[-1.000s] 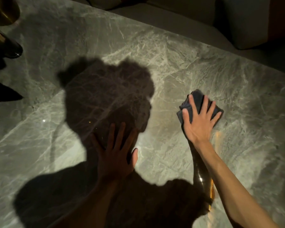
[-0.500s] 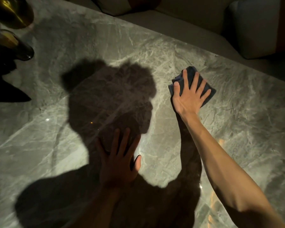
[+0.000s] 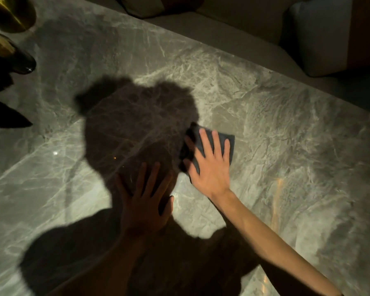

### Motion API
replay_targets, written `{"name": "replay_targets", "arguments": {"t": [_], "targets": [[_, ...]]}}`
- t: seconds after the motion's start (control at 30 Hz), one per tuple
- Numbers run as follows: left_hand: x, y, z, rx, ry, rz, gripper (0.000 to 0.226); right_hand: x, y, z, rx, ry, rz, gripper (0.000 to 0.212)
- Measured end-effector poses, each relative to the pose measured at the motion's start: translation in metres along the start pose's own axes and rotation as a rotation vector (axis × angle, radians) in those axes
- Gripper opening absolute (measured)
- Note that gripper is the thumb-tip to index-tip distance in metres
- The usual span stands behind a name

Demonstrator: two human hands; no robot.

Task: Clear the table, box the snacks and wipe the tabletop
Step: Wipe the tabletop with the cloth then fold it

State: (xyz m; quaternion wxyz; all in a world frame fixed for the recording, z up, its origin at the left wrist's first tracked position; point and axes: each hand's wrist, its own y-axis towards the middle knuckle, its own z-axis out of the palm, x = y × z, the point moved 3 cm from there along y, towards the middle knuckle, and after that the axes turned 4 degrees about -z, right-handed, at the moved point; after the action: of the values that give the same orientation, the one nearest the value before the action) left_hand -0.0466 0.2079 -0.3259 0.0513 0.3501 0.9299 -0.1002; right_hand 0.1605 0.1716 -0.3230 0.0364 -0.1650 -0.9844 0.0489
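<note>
- At mid-bench [image 3: 286, 146], a touch toward 3 o'clock, the right hand [image 3: 209, 167] presses one dark cloth [image 3: 196, 149] flat; its grip is wide, fingers straight and spread, pinching nothing.
- At 6 o'clock of centre the left hand [image 3: 143, 208] lies palm-down on bare stone, fingers spread, holding nothing.
- Progress, as I judge it: no snacks or box show, so clearing and boxing look done; wiping is under way, and how much stone remains I cannot tell.
- Count: one cloth, two hands.
- At 10 o'clock stand one gold thing [image 3: 9, 13] and one glossy dark thing [image 3: 13, 58]; the shapes below are too dim to name.
- At 1 o'clock, past the far edge: one sofa [image 3: 244, 22], one cushion [image 3: 320, 33].
</note>
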Motion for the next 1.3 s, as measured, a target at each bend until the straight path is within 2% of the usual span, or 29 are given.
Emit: {"name": "replay_targets", "arguments": {"t": [0.1, 0.27, 0.43, 0.53, 0.6, 0.7, 0.83, 0.9, 0.97, 1.13, 1.3], "targets": [[0.000, 0.000, -0.001, 0.006, 0.013, 0.002, 0.063, -0.028, -0.047, 0.005, 0.028, -0.023, -0.058, 0.060], [-0.002, 0.000, -0.003, 0.006, -0.018, -0.017, 0.069, -0.100, -0.075, -0.011, 0.096, -0.055, 0.193, 0.060], [-0.003, 0.000, -0.007, 0.009, -0.064, -0.025, 0.072, -0.121, 0.001, -0.022, 0.027, 0.037, 0.509, 0.058], [-0.003, 0.000, -0.009, 0.014, -0.095, -0.037, 0.070, -0.112, 0.057, -0.023, 0.009, 0.049, 0.586, 0.061], [-0.003, -0.001, -0.009, 0.018, -0.092, -0.041, 0.070, -0.096, 0.082, -0.024, 0.008, 0.066, 0.570, 0.062], [-0.003, -0.001, -0.008, 0.024, -0.075, -0.035, 0.071, -0.056, 0.083, -0.023, -0.003, 0.066, 0.427, 0.062], [-0.003, -0.001, -0.005, 0.034, -0.012, -0.029, 0.071, -0.001, 0.025, -0.011, -0.004, 0.020, 0.134, 0.059], [-0.002, -0.001, -0.003, 0.030, 0.000, -0.019, 0.068, 0.003, -0.010, -0.003, 0.010, 0.003, 0.001, 0.059], [-0.001, 0.000, -0.001, 0.025, 0.003, -0.006, 0.066, -0.011, -0.036, 0.002, 0.024, -0.008, -0.058, 0.058], [-0.001, 0.000, 0.000, 0.034, -0.002, -0.012, 0.071, -0.053, -0.054, -0.002, 0.058, -0.046, -0.026, 0.059], [-0.001, 0.001, 0.002, 0.050, -0.012, -0.017, 0.073, -0.107, -0.008, -0.019, 0.058, -0.026, 0.336, 0.057]]}}
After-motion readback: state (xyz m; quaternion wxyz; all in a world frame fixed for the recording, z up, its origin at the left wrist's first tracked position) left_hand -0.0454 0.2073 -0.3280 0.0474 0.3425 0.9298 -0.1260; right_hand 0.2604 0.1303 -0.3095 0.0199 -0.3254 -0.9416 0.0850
